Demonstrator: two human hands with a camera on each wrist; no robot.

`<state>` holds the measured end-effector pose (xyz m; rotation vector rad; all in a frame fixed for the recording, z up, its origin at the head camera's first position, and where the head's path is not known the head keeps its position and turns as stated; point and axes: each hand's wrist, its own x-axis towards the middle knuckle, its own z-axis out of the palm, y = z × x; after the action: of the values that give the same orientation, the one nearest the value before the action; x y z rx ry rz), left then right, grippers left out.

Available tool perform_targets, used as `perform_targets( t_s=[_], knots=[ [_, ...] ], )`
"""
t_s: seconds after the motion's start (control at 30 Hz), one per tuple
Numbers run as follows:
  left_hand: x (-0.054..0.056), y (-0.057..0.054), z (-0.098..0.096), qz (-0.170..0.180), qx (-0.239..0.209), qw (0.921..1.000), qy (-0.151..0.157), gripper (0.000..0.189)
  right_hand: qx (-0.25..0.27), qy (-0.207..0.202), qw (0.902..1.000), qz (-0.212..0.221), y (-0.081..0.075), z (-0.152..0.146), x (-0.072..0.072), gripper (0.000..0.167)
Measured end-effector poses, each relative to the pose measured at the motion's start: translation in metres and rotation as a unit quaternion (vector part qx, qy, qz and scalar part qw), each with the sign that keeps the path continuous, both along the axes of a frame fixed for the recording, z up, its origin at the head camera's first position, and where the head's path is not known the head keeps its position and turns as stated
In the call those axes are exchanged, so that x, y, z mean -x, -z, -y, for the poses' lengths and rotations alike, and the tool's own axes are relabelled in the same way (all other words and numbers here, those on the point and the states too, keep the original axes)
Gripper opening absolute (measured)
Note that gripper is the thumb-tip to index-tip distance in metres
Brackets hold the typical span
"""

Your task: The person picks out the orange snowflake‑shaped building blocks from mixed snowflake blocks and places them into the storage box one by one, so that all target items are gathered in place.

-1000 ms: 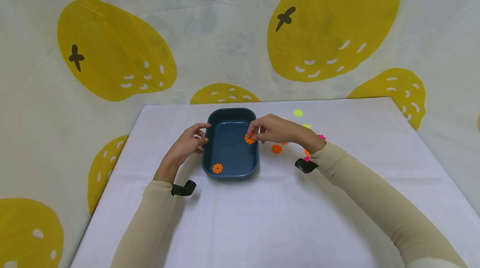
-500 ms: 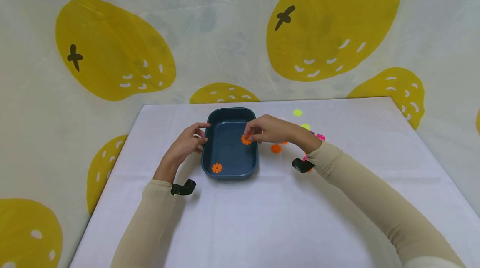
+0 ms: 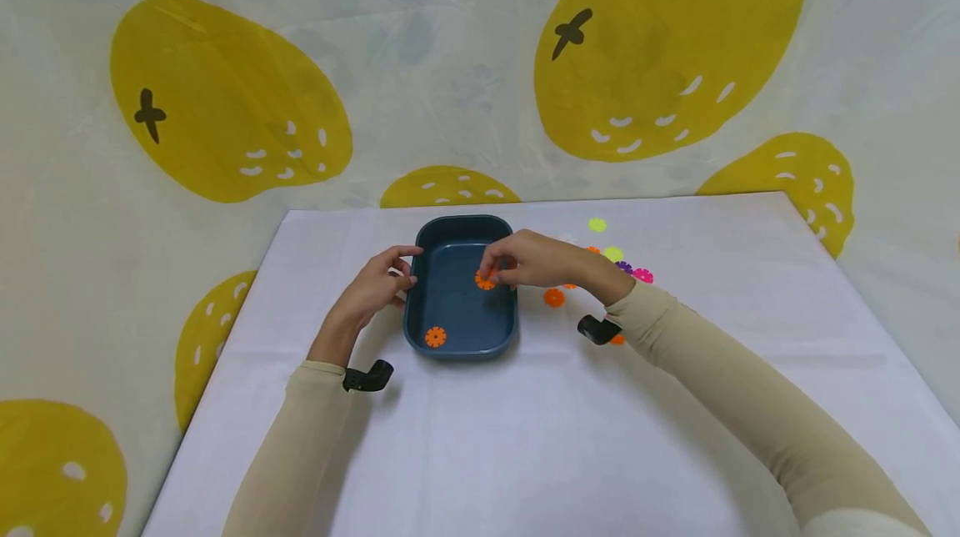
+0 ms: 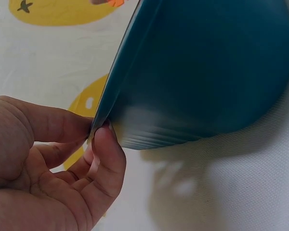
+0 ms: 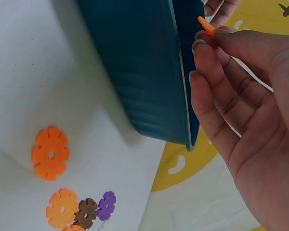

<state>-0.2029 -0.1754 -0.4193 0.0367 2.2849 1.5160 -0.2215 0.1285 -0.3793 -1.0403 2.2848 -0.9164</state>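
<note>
A dark blue, rounded-rectangular tray (image 3: 453,303) stands on the white-clothed desk (image 3: 525,437). In its near left corner lies a flat orange flower-shaped disc (image 3: 436,337). The left hand (image 3: 375,285) is at its left rim; the right hand (image 3: 536,258), over the right rim, holds another orange flower-shaped disc (image 3: 485,281) above its floor. To its right lies a third orange flower-shaped disc (image 3: 554,298); farther right, a purple flower-shaped disc (image 3: 624,268), left of a pink flower-shaped disc (image 3: 642,275). Behind these lies a yellow-green flower-shaped disc (image 3: 613,254).

Tray (image 3: 457,303), notched discs (image 3: 554,298) on white table (image 3: 487,437)
</note>
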Motion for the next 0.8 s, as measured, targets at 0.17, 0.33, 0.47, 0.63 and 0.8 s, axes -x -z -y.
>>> perform_targets(
  t_s=[0.17, 0.33, 0.47, 0.63, 0.8],
  knots=[
    [0.002, 0.0, 0.0, 0.004, 0.001, 1.0, 0.004, 0.053, -0.005, -0.005, 1.0, 0.002, 0.001, 0.003, 0.002, 0.017],
    [0.001, -0.002, -0.001, 0.005, 0.001, 1.0, 0.006, 0.053, 0.004, -0.016, 0.9998, 0.008, 0.003, 0.005, 0.005, 0.019],
    [0.0, -0.003, -0.001, -0.001, -0.005, 1.0, 0.008, 0.053, 0.007, -0.026, 0.9996, -0.001, 0.004, 0.006, 0.007, 0.02],
    [0.001, -0.002, -0.001, -0.006, -0.006, 0.9999, 0.007, 0.051, 0.002, -0.032, 0.9995, -0.002, 0.003, 0.009, 0.008, 0.021],
    [0.001, -0.002, -0.001, -0.003, -0.006, 1.0, 0.007, 0.052, 0.0, -0.036, 0.9993, 0.007, 0.003, 0.011, 0.008, 0.02]
  ],
)
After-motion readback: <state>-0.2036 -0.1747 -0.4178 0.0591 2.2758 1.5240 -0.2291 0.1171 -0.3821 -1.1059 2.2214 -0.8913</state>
